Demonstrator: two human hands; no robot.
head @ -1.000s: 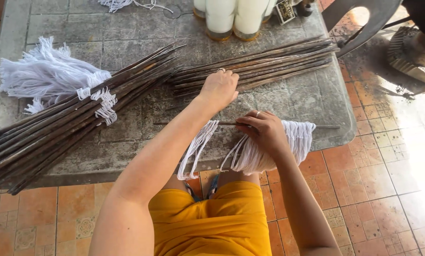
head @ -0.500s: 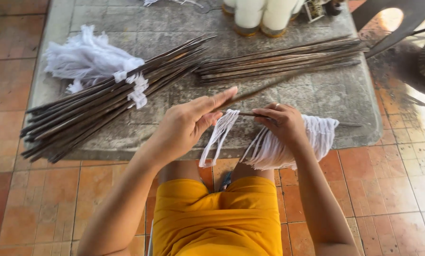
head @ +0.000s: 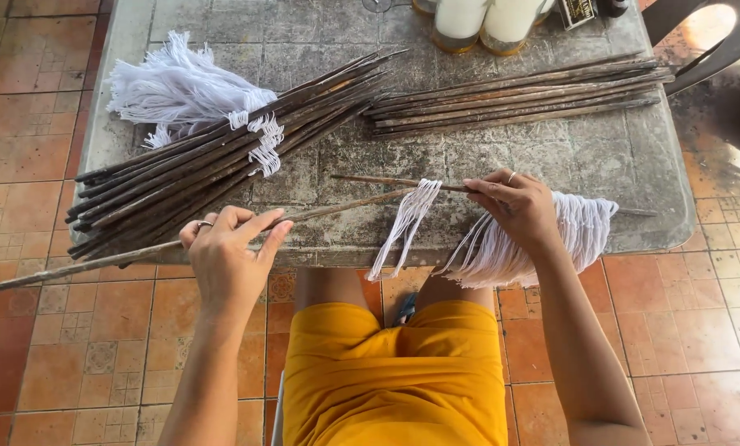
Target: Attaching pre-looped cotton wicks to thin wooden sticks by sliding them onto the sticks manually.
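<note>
My left hand [head: 230, 252] grips a long thin brown stick [head: 81, 266] that runs from the floor side at the left up toward the table's middle. My right hand [head: 514, 202] pinches another thin stick [head: 378, 181] lying across the table's near edge. White cotton strings [head: 407, 223] hang from this stick in a small bunch, and a thicker fringe of white strings [head: 581, 231] drapes under and right of my right hand.
The grey stone table [head: 469, 153] carries a big pile of dark sticks [head: 221, 157] at left with white string bundles [head: 180, 87] on them, and a second stick pile [head: 510, 91] at back right. White bottles [head: 486, 21] stand at the far edge. A dark chair [head: 717, 37] is at right.
My left hand has left the back-right stick pile, pulled one stick out and carried it down and left to the near edge. The right hand stays on its stick with the strings.
</note>
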